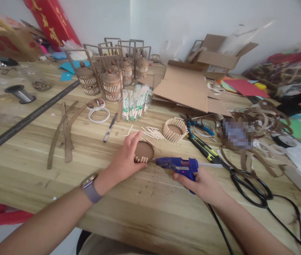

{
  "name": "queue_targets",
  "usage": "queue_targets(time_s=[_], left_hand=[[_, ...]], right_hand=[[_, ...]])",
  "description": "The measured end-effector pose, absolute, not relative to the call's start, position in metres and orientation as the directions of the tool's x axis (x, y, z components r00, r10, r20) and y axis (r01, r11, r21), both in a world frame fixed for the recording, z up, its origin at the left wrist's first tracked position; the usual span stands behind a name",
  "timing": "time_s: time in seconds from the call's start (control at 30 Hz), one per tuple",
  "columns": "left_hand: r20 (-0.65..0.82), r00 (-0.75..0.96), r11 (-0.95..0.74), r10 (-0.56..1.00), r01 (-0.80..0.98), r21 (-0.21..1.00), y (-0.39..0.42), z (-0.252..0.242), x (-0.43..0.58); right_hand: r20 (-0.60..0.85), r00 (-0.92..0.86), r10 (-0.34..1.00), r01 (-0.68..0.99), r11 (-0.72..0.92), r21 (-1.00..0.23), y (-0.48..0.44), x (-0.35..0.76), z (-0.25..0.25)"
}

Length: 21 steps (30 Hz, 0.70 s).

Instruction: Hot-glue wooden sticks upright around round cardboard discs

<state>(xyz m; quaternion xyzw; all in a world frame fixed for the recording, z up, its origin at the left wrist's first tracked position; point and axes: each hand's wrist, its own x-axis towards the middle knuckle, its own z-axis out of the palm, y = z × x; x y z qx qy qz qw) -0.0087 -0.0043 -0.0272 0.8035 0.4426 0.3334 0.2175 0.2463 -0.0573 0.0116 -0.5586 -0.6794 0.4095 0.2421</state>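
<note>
My right hand is wrapped round the handle of a blue hot glue gun, whose small red light is lit. Its nozzle points left, at the right edge of a round brown cardboard base. Short wooden sticks line part of that base's rim. With thumb and fingers apart around its left side, my left hand steadies the base on the table. Behind it lies a loose pile of short sticks. A finished-looking ring of sticks on a cardboard base stands to the right of the pile.
Several small lantern-like baskets with handles stand at the back. Nearby lie wrapped sticks, a craft knife, cardboard strips and flat cardboard. Pliers and large black-handled scissors are at right, near the cable.
</note>
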Motion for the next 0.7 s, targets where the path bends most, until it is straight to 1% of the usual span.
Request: queue_targets(time_s=[0.17, 0.3, 0.47, 0.7], left_hand=[[0.364, 0.395, -0.535, 0.844, 0.568, 0.625, -0.0039, -0.0285, -0.0091], [0.359, 0.392, -0.529, 0.847, 0.555, 0.642, -0.0036, -0.0302, -0.0093], [0.360, 0.396, -0.534, 0.845, 0.573, 0.622, -0.0034, -0.0305, -0.0094], [0.360, 0.402, -0.539, 0.842, 0.587, 0.604, -0.0036, -0.0293, -0.0089]], right_hand=[[-0.071, -0.273, 0.959, 0.607, 0.114, -0.786, -0.0589, 0.2429, 0.0147], [-0.057, -0.275, 0.960, 0.623, 0.133, -0.771, -0.0594, 0.2415, 0.0143], [-0.009, -0.294, 0.956, 0.640, 0.190, -0.745, -0.0593, 0.2408, 0.0101], [-0.011, -0.304, 0.953, 0.659, 0.202, -0.725, -0.0599, 0.2403, 0.0070]])
